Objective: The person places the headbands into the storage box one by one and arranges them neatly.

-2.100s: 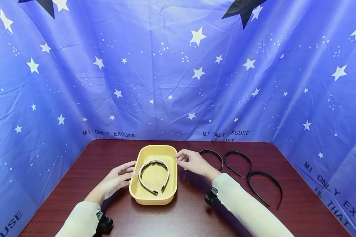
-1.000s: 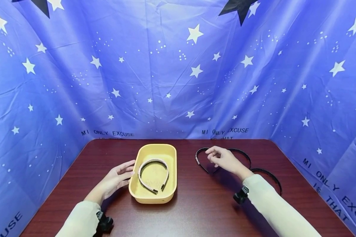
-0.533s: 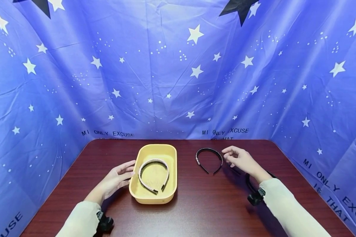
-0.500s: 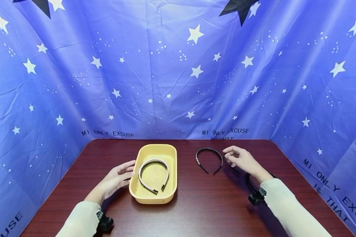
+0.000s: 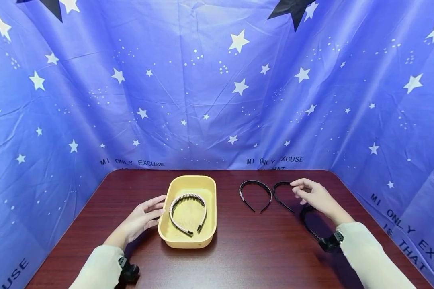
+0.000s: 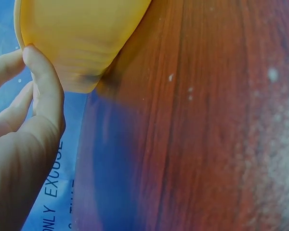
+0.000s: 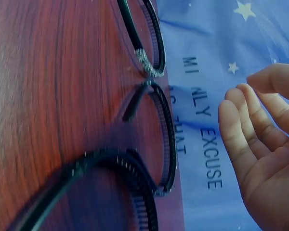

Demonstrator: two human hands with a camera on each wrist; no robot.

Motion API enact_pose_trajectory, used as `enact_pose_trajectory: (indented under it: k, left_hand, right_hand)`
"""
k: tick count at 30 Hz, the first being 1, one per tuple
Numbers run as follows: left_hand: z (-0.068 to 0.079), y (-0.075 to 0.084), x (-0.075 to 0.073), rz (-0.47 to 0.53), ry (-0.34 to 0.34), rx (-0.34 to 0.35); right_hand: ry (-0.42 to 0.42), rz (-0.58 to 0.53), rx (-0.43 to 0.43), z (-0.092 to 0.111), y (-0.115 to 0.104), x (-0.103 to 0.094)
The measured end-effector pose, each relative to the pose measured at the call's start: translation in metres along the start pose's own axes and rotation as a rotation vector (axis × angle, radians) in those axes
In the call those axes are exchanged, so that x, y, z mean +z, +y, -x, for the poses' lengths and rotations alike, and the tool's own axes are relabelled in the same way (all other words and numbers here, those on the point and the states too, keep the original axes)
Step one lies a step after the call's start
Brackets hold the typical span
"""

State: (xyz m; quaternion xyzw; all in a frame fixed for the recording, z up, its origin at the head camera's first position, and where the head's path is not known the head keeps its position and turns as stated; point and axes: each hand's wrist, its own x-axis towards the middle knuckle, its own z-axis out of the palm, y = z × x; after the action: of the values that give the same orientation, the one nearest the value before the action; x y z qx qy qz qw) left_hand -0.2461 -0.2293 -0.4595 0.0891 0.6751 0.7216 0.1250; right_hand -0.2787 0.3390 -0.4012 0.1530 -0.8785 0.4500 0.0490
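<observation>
My left hand (image 5: pixel 139 220) touches the left side of a yellow plastic tray (image 5: pixel 189 184), its fingers fairly straight and the thumb at the rim. Inside the tray lies a pale pink headband (image 5: pixel 189 196) with black comb teeth. My right hand (image 5: pixel 315 197) hovers over the black headbands on the right, fingers loosely bent and holding nothing. The leftmost black headband (image 5: pixel 254 182) has a glittery section. Beside it, the middle headband (image 5: pixel 277 196) is partly hidden by the right hand. Hand and forearm cover much of the nearest headband (image 5: pixel 309 228).
The dark red wooden table (image 5: pixel 238 261) has a back edge against a blue starry cloth (image 5: pixel 209 92), which also hangs along both sides. Each wrist wears a small black camera, such as the left wrist camera (image 5: pixel 129 273).
My right hand has left the tray's right rim and moved rightward over the black headbands, past the leftmost one. My left hand has stayed at the tray.
</observation>
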Motion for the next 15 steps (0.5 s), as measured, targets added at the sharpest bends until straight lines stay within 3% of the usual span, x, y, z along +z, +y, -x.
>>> enact_pose_trajectory:
  k: [7,15]
  left_hand:
    - [0.002,0.000,0.001,0.022,-0.003,0.003]
    - [0.000,0.000,0.001,0.011,0.004,0.001]
  right_hand:
    - [0.003,0.004,0.043,0.008,0.010,-0.017]
    - [0.048,-0.005,0.024,0.021,0.022,-0.037]
